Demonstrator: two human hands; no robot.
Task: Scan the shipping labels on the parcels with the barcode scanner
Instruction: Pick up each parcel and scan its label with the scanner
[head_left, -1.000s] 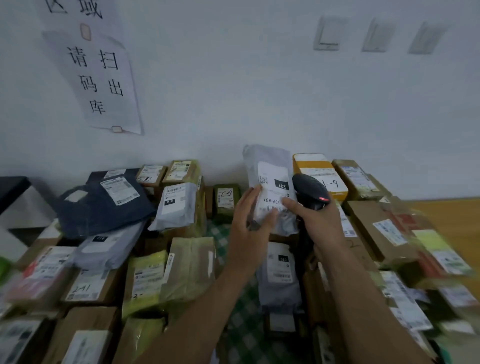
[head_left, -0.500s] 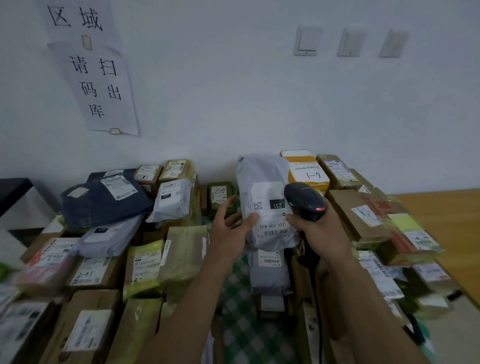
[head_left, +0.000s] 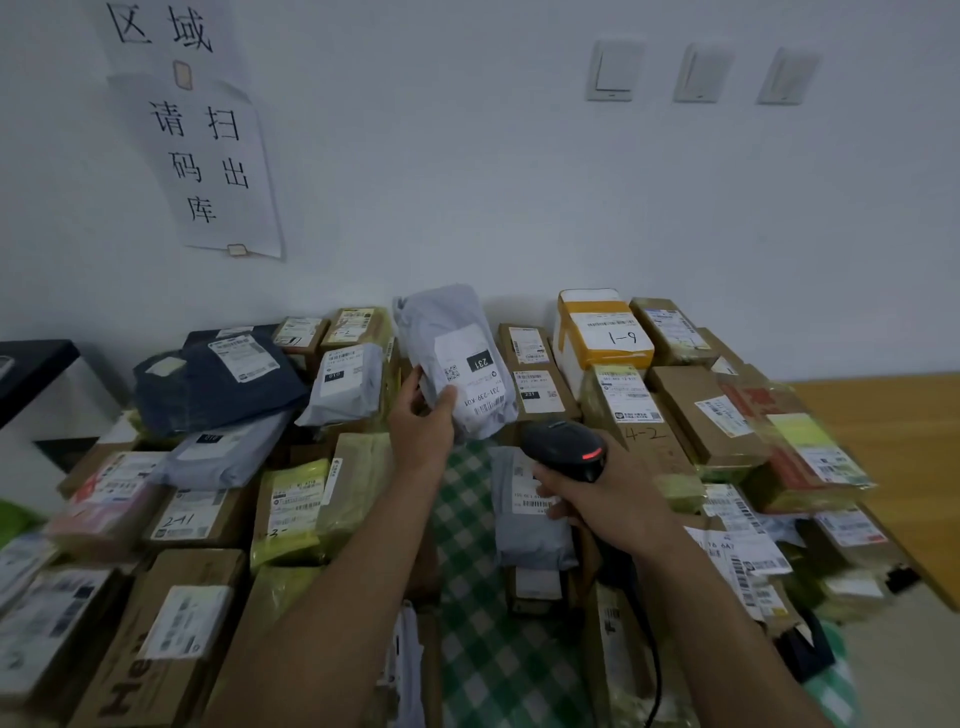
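My left hand (head_left: 423, 418) grips a grey poly-bag parcel (head_left: 447, 332) by its lower left edge and holds it upright above the pile. Its white shipping label (head_left: 475, 382) faces me, with "231" printed on it. My right hand (head_left: 608, 499) holds a black barcode scanner (head_left: 566, 447) lower and to the right of that parcel, a red light glowing on its head. The scanner's cable runs down beside my right forearm. A second grey bag parcel (head_left: 524, 525) lies flat just under the scanner.
Several cardboard boxes and bags with labels cover a table with a green checked cloth (head_left: 467, 519). A yellow-and-white box (head_left: 597, 332) marked "6-1" stands at the back. Bare wooden tabletop (head_left: 883, 441) shows at the right. A paper sign (head_left: 218, 166) hangs on the wall.
My left hand has carried the grey parcel left and back, away from the scanner. My right hand has dropped the scanner lower and to the right, over the flat grey bag.
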